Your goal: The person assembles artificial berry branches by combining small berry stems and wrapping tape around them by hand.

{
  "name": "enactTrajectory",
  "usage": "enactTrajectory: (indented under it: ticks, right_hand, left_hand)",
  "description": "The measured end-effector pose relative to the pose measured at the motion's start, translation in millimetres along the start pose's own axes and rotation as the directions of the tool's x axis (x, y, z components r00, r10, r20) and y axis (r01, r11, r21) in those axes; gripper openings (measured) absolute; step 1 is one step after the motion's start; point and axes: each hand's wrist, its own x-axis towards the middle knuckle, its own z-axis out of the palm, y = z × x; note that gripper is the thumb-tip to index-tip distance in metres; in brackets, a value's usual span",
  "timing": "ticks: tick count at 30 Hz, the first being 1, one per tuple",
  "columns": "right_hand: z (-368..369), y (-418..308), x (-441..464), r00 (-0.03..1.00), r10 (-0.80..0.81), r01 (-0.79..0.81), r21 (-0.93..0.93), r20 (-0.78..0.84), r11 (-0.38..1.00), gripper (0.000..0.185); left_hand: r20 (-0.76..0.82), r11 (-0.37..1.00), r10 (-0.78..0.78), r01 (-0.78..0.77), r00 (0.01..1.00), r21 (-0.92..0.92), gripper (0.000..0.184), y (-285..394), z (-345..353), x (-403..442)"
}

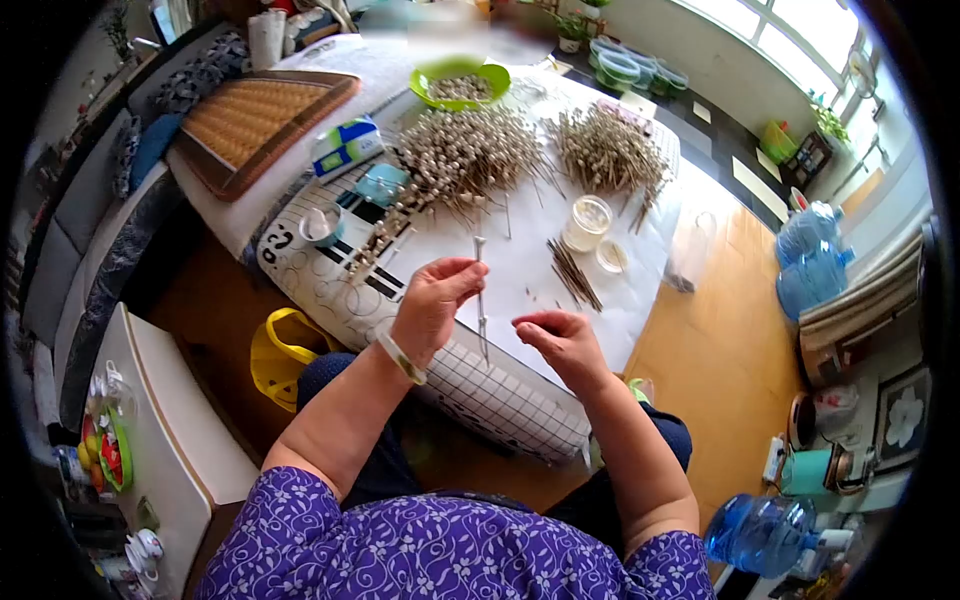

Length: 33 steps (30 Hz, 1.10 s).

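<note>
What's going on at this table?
A person sits at the table, pinching a thin stem in their left hand. Their right hand is close by; I can't tell if it holds anything. Beyond lie two heaps of dried stems, with a few loose sticks near a clear jar.

Thin, grey-brown dried stem point(482, 318), pale tip at top, near upright, pinched in left fingers point(464, 269), longer part below them. Loose pile of thin brown sticks point(574, 275) lies beyond right fingers point(543, 321).
</note>
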Motion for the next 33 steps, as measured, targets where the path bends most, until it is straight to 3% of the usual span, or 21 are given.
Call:
enactTrajectory:
  ticks: [3, 5, 7, 11, 13, 14, 15, 18, 22, 25, 33]
  right_hand:
    - [2.2, -4.9, 1.6, 0.995, 0.057, -0.059, 0.031, 0.08, 0.998, 0.016]
    - [-0.2, 1.3, 4.8, 0.985, 0.076, -0.07, -0.047, 0.154, 0.996, 0.015]
    - [-3.5, -0.5, 5.0, 0.983, 0.122, -0.114, -0.066, 0.138, 0.991, 0.014]
    - [-14.5, -7.4, 7.0, 0.986, 0.147, -0.147, -0.009, 0.084, 0.989, 0.014]
    - [-23.7, 2.4, 10.6, 0.997, 0.08, -0.082, 0.132, 0.023, 0.988, 0.015]
    - [-26.0, 3.8, 11.5, 0.999, 0.045, -0.043, 0.196, -0.007, 0.98, 0.016]
    - [-27.6, 4.3, 11.1, 0.999, 0.044, -0.041, 0.195, -0.01, 0.98, 0.016]
    - [-27.4, 8.9, 11.2, 0.999, 0.003, 0.005, 0.176, -0.043, 0.984, 0.016]
    - [-22.1, -12.4, 4.7, 0.994, -0.008, 0.029, 0.198, -0.105, 0.98, 0.015]
    - [-26.3, -8.0, 6.1, 0.989, -0.054, 0.068, 0.109, -0.134, 0.992, 0.015]
    - [-34.2, -3.9, 7.3, 0.994, -0.06, 0.074, 0.174, -0.087, 0.982, 0.014]
  left_hand:
    - [0.043, 1.0, -0.017, 0.017, 0.999, 0.017, 0.006, -19.7, 18.5, 4.6]
    - [0.109, 0.997, -0.064, 0.069, 0.992, -0.042, 0.007, -26.4, 24.6, 11.2]
    - [0.129, 0.998, -0.061, 0.062, 0.99, -0.006, 0.009, -29.3, 29.2, 16.5]
    - [0.251, 0.988, -0.049, 0.01, 0.967, 0.154, 0.022, -25.8, 37.6, 18.2]
    - [0.412, 0.942, -0.147, 0.0, 0.899, 0.336, 0.024, -29.5, 32.7, 13.4]
    - [0.384, 0.918, -0.223, 0.061, 0.896, 0.393, 0.023, -35.4, 31.3, 8.3]
    - [0.454, 0.914, -0.235, 0.036, 0.859, 0.404, 0.022, -40.0, 29.0, 4.9]
    - [0.398, 0.887, -0.177, -0.029, 0.9, 0.46, 0.015, -48.0, 34.1, -3.2]
    - [0.298, 0.892, -0.127, -0.023, 0.946, 0.452, 0.021, -58.0, 37.7, -4.6]
    - [0.274, 0.93, -0.206, 0.101, 0.939, 0.354, 0.02, -57.5, 37.8, -3.6]
    - [0.317, 0.921, -0.268, 0.145, 0.91, 0.363, 0.019, -51.7, 39.6, -3.9]
